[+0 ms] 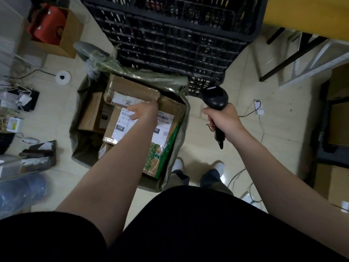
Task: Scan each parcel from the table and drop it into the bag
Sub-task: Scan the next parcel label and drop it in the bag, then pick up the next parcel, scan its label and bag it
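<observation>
Over the bag (174, 157), my left hand (146, 112) reaches the top parcel (130, 87) lying inside; grip unclear. Right hand (222, 120) clutches the scanner (215, 99). Stiff, light-looking cardboard: I'd hold opposite edges.

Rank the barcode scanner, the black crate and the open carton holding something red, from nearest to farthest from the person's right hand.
1. Barcode scanner: gripped in the right hand.
2. Black crate: just ahead, slightly left.
3. Open carton: on the floor far left, past the bag.
</observation>
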